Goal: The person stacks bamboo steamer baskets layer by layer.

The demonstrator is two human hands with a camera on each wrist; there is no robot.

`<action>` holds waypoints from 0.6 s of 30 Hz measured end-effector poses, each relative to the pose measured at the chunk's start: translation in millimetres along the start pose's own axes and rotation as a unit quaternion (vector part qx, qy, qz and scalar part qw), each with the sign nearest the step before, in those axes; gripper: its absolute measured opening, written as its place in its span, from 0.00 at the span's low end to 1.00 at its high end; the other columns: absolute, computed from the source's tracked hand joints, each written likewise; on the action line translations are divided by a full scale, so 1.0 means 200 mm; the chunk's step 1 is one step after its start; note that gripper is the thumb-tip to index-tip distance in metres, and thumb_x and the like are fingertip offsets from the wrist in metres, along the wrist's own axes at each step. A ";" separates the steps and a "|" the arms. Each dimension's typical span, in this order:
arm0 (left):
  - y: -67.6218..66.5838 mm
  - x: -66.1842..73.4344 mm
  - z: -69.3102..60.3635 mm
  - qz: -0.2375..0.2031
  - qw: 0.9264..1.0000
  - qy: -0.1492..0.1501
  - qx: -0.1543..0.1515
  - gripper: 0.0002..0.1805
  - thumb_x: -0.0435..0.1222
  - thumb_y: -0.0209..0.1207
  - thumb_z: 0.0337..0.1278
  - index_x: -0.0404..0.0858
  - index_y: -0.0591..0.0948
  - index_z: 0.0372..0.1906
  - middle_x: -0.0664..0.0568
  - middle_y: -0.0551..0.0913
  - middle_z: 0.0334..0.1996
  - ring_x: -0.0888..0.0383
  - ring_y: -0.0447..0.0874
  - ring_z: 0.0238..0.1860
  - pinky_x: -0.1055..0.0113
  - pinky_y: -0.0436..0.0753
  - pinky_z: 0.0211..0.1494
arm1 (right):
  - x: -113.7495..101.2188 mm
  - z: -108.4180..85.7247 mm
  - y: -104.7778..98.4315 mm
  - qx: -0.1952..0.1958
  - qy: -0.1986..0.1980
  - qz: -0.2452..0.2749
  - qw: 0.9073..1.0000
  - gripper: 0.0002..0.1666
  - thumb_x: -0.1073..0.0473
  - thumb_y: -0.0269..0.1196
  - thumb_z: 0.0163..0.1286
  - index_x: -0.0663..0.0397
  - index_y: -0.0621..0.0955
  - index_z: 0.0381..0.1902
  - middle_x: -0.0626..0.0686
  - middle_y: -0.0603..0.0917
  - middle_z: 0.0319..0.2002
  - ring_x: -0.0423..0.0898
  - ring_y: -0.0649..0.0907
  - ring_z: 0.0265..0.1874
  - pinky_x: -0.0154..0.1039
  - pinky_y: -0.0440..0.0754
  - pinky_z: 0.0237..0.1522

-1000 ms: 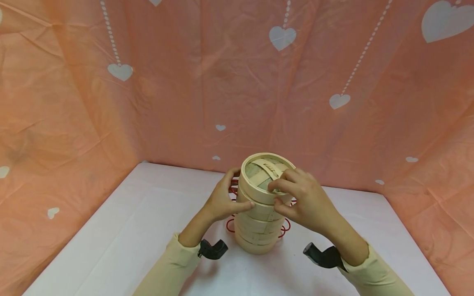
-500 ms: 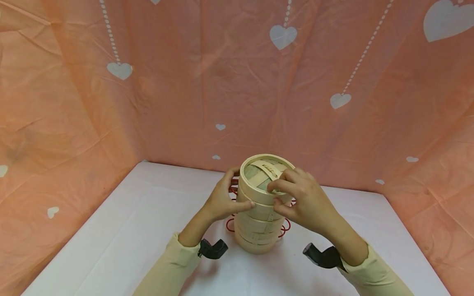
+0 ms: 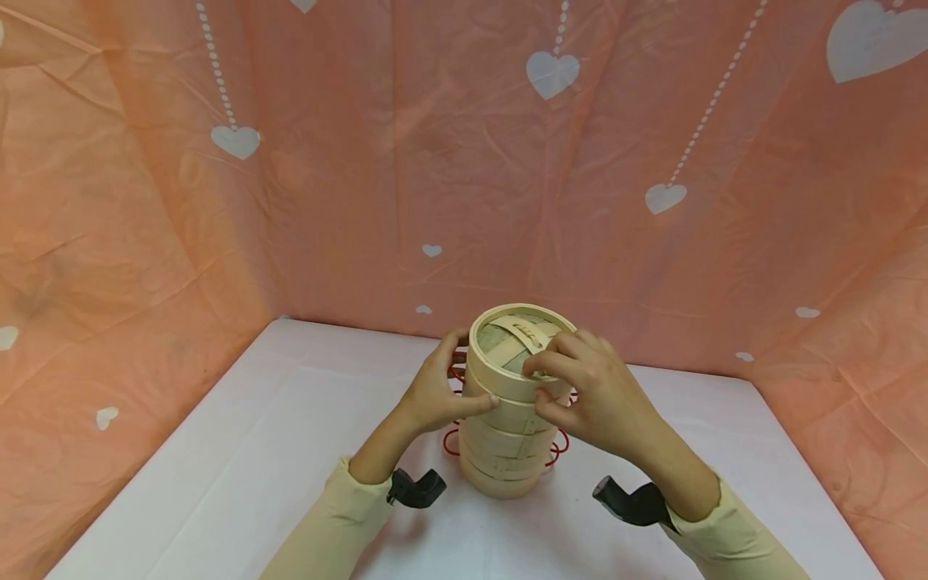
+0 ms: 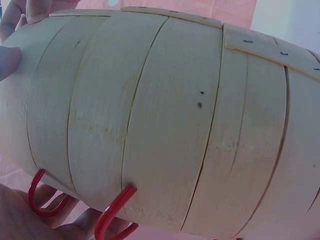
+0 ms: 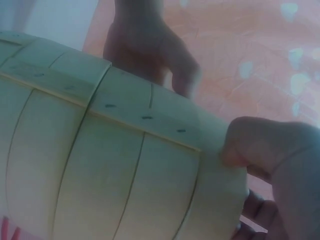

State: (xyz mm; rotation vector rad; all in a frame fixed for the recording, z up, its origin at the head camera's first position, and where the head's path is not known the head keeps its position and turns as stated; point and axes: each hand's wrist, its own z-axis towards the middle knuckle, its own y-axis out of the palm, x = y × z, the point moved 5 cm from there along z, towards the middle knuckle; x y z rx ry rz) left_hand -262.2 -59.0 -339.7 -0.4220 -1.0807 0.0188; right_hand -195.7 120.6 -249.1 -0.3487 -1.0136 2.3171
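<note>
A tall stack of round bamboo steamers (image 3: 506, 445) stands upright on the table, topped by a woven bamboo lid (image 3: 503, 348) with a raised rim. My left hand (image 3: 433, 392) grips the upper part of the stack from the left, thumb in front and fingers round the far side. On the right, my right hand (image 3: 600, 388) pinches the lid's near rim, thumb outside and curled fingers over the top. Red loops (image 4: 111, 216) stick out from the steamer wall beside the left fingers in the left wrist view. The stack's inside is hidden.
A white table (image 3: 283, 419) lies under the stack. Orange-pink cloth (image 3: 348, 201) with white hearts hangs behind and at both sides. Black curved mounts (image 3: 418, 489) sit on both wrists, at the cuffs of pale sleeves.
The lid's far edge sits very slightly lower than a second ago. Both hands keep their places and their holds.
</note>
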 end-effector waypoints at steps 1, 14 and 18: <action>0.00 0.00 0.00 0.001 1.000 0.000 0.000 0.45 0.42 0.71 0.35 0.44 0.66 0.65 0.48 0.76 0.55 0.52 0.77 0.49 0.58 0.78 0.50 | 0.00 0.00 0.00 0.000 0.001 -0.001 1.000 0.16 0.66 0.65 0.44 0.43 0.82 0.33 0.40 0.74 0.28 0.40 0.74 0.34 0.41 0.69 0.37; -0.01 -0.02 0.00 0.004 1.000 0.017 -0.003 0.44 0.43 0.71 0.36 0.44 0.66 0.65 0.49 0.76 0.56 0.52 0.76 0.53 0.59 0.78 0.51 | 0.01 0.00 0.00 -0.009 0.018 0.002 1.000 0.15 0.61 0.66 0.47 0.41 0.82 0.36 0.40 0.74 0.30 0.40 0.72 0.35 0.43 0.68 0.39; -0.02 -0.03 -0.01 0.011 0.999 0.032 0.000 0.42 0.44 0.68 0.41 0.41 0.66 0.66 0.47 0.75 0.60 0.50 0.75 0.57 0.57 0.78 0.54 | 0.04 -0.01 -0.01 -0.005 0.038 0.018 0.999 0.18 0.57 0.67 0.49 0.44 0.83 0.41 0.43 0.78 0.35 0.41 0.74 0.37 0.43 0.71 0.40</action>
